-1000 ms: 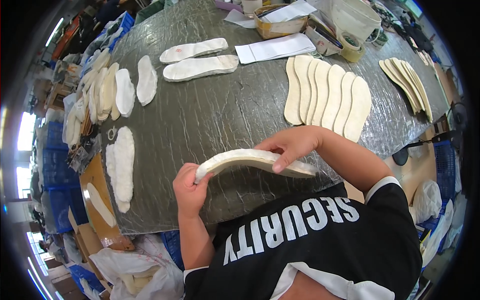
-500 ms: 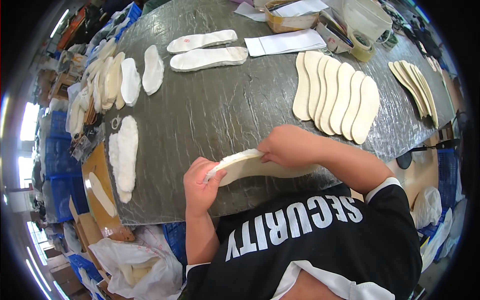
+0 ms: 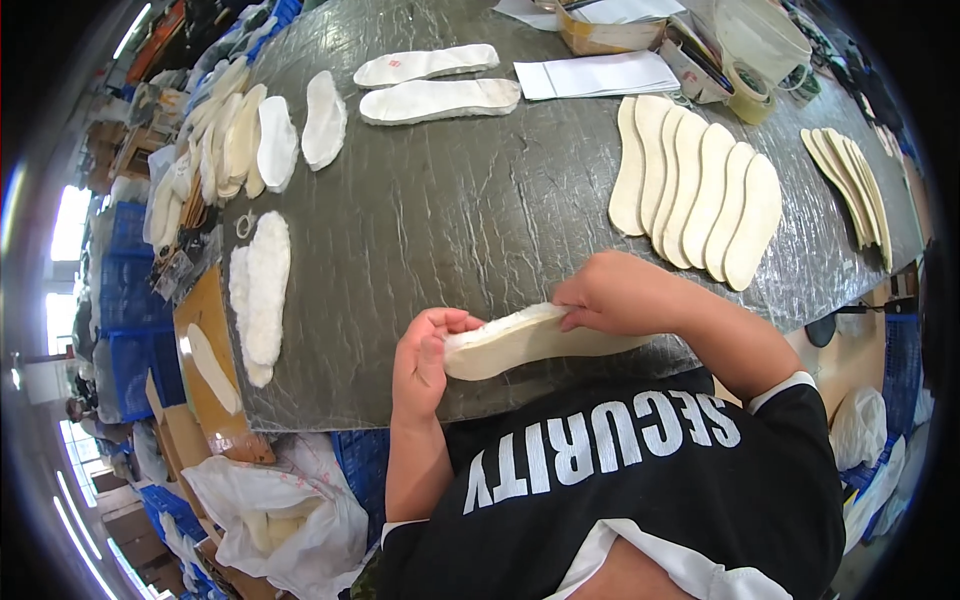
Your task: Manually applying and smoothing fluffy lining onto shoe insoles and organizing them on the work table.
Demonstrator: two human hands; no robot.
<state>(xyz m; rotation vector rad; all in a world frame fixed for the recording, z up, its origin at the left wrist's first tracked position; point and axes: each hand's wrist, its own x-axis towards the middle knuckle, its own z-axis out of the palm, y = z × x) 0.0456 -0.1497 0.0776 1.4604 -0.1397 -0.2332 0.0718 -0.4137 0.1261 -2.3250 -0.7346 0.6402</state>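
Note:
A cream shoe insole (image 3: 515, 348) with white fluffy pile along its far edge is held on its side at the table's near edge. My right hand (image 3: 615, 292) pinches that far edge around its middle, thumb on the near face. At the left end of the insole is my left hand (image 3: 422, 360), its fingers curled at the fluffy edge and its thumb beside the tip. Beyond my right hand several cream insoles (image 3: 690, 190) lie overlapped in a fan. White fleecy insoles (image 3: 262, 300) rest at the table's left side.
More white insoles (image 3: 440, 100) lie toward the table's far side, beside white paper sheets (image 3: 598, 76). A tub (image 3: 612, 38), tape rolls (image 3: 750, 95) and a clear bucket (image 3: 765, 40) stand behind. Another insole stack (image 3: 850, 190) is far right. A white plastic bag (image 3: 280, 510) sits below the table's left corner.
My left thumb has come off the insole's near face, and the left fingers have shifted along its end. The view has shifted slightly; my right hand keeps its pinch.

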